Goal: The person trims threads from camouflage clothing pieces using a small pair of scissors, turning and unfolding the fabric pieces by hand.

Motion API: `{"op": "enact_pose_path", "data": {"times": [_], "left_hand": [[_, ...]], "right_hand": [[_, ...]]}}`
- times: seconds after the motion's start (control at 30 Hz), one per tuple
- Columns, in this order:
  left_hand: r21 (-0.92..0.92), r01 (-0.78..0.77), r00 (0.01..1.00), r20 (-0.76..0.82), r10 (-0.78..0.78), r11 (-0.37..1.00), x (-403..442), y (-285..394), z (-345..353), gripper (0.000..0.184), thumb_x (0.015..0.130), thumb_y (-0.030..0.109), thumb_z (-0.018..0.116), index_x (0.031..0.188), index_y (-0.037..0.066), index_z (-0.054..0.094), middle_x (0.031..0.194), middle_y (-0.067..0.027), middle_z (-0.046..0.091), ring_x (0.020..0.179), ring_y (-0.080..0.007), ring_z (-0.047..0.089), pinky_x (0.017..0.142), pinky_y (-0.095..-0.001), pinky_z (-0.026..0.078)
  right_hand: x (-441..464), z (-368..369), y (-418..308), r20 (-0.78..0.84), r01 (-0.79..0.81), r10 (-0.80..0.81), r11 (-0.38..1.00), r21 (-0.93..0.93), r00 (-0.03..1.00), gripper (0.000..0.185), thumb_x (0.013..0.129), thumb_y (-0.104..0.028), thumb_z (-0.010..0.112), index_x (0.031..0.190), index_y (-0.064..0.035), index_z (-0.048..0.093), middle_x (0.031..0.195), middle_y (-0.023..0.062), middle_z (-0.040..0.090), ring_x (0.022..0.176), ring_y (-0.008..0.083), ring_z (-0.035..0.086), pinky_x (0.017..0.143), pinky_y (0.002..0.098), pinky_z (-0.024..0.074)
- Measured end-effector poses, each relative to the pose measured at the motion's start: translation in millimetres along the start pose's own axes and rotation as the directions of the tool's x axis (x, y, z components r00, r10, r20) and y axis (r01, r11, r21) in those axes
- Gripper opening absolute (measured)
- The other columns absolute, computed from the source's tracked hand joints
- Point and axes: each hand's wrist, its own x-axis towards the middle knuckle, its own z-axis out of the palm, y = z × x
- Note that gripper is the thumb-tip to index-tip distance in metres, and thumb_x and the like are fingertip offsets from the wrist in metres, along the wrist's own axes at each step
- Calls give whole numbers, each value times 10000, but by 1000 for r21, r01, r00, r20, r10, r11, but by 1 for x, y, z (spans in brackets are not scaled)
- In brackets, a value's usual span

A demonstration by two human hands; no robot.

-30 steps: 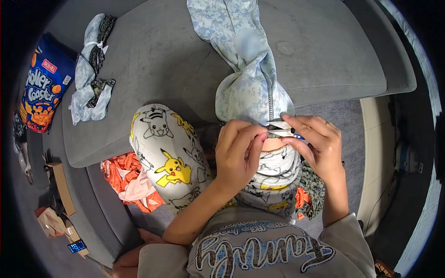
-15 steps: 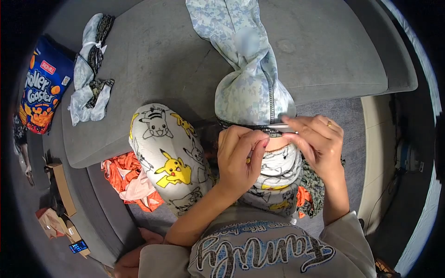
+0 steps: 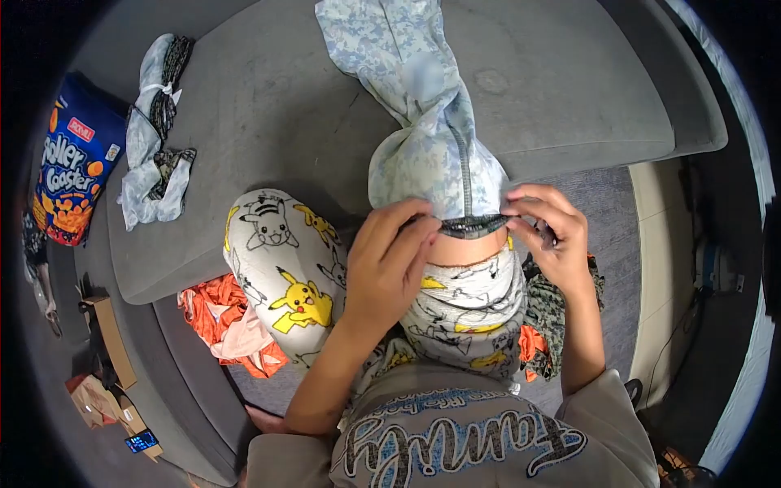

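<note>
A pale blue camouflage-patterned cloth [image 3: 431, 154] is draped over my knee and runs up onto the grey sofa. Its dark hem [image 3: 472, 227] lies across the bare skin above my rolled-up printed trouser leg [image 3: 468, 301]. My left hand [image 3: 390, 260] pinches the hem at its left end. At the right end, my right hand [image 3: 557, 232] pinches the hem between thumb and index finger. Something small and dark, partly hidden, sits within the right hand's curled fingers. A dark seam runs down the cloth to the hem.
On the grey sofa [image 3: 268, 106] a tied bundle of camouflage cloth [image 3: 154, 138] lies at the left, beside a blue snack bag [image 3: 73, 163]. Orange cloth [image 3: 232, 325] and dark camouflage cloth [image 3: 553, 317] lie lower down. A lit phone [image 3: 141, 442] is at the lower left.
My hands have moved apart along the hem, the left one leftward. The silver tool seen earlier at the seam no longer shows there. More of the dark hem is exposed.
</note>
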Motion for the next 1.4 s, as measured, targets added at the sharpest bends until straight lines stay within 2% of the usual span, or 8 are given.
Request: {"op": "enact_pose_path", "data": {"times": [0.2, 0.3, 0.5, 0.7, 0.8, 1.17, 1.33, 1.4], "left_hand": [[-417, 444, 895, 171, -411, 793, 18, 20, -22, 73, 890, 41, 512, 898, 3, 573, 685, -91, 596, 669, -248, 581, 616, -298, 424], [-240, 483, 875, 176, -451, 842, 30, 10, -17, 58, 861, 37, 545, 902, 19, 581, 740, -92, 593, 690, -246, 578, 615, -311, 429], [30, 86, 987, -138, -81, 996, 26, -4, -14, 140, 764, -23, 638, 898, 10, 614, 823, -68, 546, 673, -160, 528, 613, -256, 428], [-77, -21, 993, 118, 30, 997, 22, 13, -4, 290, 707, 35, 713, 987, 50, 640, 808, -81, 525, 711, -211, 538, 640, -308, 451], [-92, -45, 986, 153, 59, 995, 18, 6, 4, 224, 717, 25, 697, 929, 36, 627, 865, -85, 520, 723, -211, 540, 634, -298, 450], [-775, 334, 939, 222, -263, 536, 0, 4, 9, 74, 916, 41, 490, 973, -2, 509, 1001, -78, 551, 963, -111, 510, 835, -236, 396], [-607, 346, 937, 177, -302, 715, 6, 7, 3, 132, 862, 30, 579, 988, -4, 564, 1024, -91, 565, 903, -129, 552, 787, -254, 441], [-503, 342, 939, 160, -303, 794, 8, 11, 0, 168, 832, 26, 619, 994, -5, 588, 1014, -97, 573, 879, -145, 572, 759, -262, 462]], "right_hand": [[11, -13, -24, 183, -428, 392, 869, 247, 901, 137, 870, -124, 590, 833, 7, 570, 693, 11, 572, 684, 51, 464, 588, 221, 381], [23, -7, -23, 272, -500, 434, 825, 262, 859, 219, 889, -196, 573, 835, 16, 554, 677, 29, 550, 669, 63, 447, 617, 237, 385], [19, -2, -23, -13, -394, 398, 913, 107, 917, 210, 899, -177, 546, 962, 22, 534, 815, 101, 551, 740, 160, 510, 710, 283, 422], [3, -17, -39, 93, -317, 318, 948, -17, 944, 285, 935, -192, 478, 1075, 32, 584, 858, 86, 546, 703, 134, 503, 652, 249, 401], [-4, -12, -51, 334, -547, 471, 448, 707, 817, 452, 978, -328, 365, 1090, 48, 589, 849, 41, 593, 518, 48, 427, 474, 182, 324], [4, 7, -45, 444, -621, 563, 163, 767, 697, 498, 977, -371, 374, 1110, 71, 561, 802, 58, 594, 501, 68, 413, 456, 188, 317], [-1, 5, -44, 378, -582, 551, 257, 772, 744, 427, 965, -317, 430, 1143, 49, 560, 799, 44, 584, 540, 65, 431, 481, 181, 329], [-3, 3, -43, 71, -379, 392, 804, 458, 917, 330, 899, -207, 562, 1149, 7, 584, 812, 50, 596, 600, 90, 490, 540, 196, 385]]}}
